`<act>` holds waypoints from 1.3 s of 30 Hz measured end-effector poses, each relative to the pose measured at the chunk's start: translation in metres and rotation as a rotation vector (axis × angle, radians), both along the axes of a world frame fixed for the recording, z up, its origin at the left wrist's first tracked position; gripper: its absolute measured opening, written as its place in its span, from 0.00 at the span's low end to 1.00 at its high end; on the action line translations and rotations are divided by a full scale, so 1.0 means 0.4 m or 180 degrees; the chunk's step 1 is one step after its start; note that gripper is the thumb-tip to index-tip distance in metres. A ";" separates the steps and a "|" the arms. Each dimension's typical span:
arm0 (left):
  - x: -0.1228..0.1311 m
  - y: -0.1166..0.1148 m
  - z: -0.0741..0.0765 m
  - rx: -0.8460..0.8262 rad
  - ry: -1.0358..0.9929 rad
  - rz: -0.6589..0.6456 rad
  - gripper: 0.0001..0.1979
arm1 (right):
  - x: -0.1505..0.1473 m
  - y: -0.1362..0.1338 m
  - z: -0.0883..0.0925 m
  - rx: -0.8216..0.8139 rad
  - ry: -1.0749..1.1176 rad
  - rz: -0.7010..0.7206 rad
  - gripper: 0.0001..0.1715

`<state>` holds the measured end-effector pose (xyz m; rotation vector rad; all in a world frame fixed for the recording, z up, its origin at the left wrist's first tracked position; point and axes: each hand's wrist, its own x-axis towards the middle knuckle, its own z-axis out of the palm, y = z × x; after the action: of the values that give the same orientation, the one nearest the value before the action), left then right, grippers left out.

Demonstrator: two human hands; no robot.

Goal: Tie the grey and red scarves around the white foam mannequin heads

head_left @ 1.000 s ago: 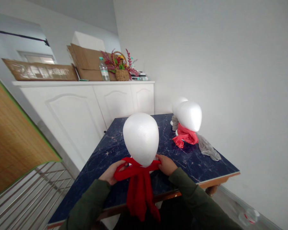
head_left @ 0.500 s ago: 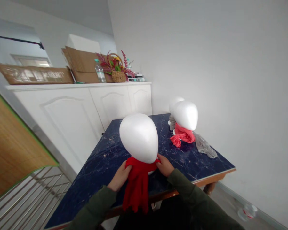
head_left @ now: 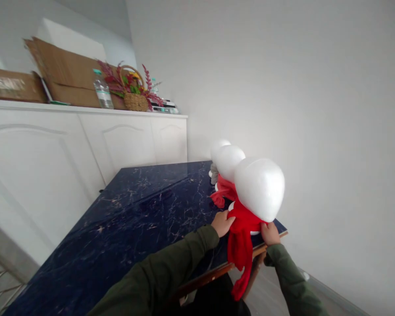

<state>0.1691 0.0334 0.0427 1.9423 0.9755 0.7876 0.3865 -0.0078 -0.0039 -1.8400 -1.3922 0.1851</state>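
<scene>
Red scarf (head_left: 242, 224) wound beneath, the nearest head (head_left: 261, 186) is by the surface's (head_left: 145, 210) right corner, left hand (head_left: 223, 223) and right hand (head_left: 270, 233) clamped on the scarf; placing seems in hand, next needing gentle release.

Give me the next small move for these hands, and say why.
Probably ease the nearest white head slightly inward: its base shows close to the edge of the table, and the left hand and right hand hold its red scarf on either side.
</scene>
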 end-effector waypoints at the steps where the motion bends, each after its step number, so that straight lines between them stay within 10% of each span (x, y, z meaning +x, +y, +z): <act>1: 0.013 0.017 -0.005 0.0020 0.0076 0.0031 0.13 | 0.009 0.010 0.002 -0.0013 -0.0087 -0.0015 0.20; 9: -0.049 0.008 -0.074 0.0568 0.0317 0.0066 0.20 | 0.051 0.001 0.011 -0.0083 -0.0274 0.0562 0.22; 13: -0.204 -0.054 -0.117 0.0525 -0.0133 0.0246 0.22 | 0.045 -0.089 0.018 0.0072 -0.0481 0.0413 0.36; 18: -0.433 -0.085 -0.134 -0.0227 -0.0810 0.0398 0.16 | -0.172 -0.170 0.085 0.0074 -0.0182 0.0592 0.17; 22: -0.550 -0.035 -0.096 -0.1477 -0.1308 0.0383 0.22 | -0.465 -0.073 0.144 -0.0808 0.0491 0.2963 0.15; 25: -0.588 -0.003 -0.077 -0.2095 -0.1916 0.0453 0.25 | -0.655 0.053 0.136 -0.1833 0.1621 0.3909 0.16; 30: -0.595 0.002 -0.096 -0.1765 -0.2051 0.0611 0.28 | -0.787 0.172 0.075 -0.3482 0.3229 0.4382 0.21; 39: -0.594 0.006 -0.106 -0.1618 -0.2069 0.0619 0.23 | -0.772 0.180 0.064 -0.3595 0.3658 0.4125 0.19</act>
<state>-0.0684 0.0359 0.0003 1.0603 0.8506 1.0668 0.0778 0.0644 0.0217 -0.6829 -1.3328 2.5607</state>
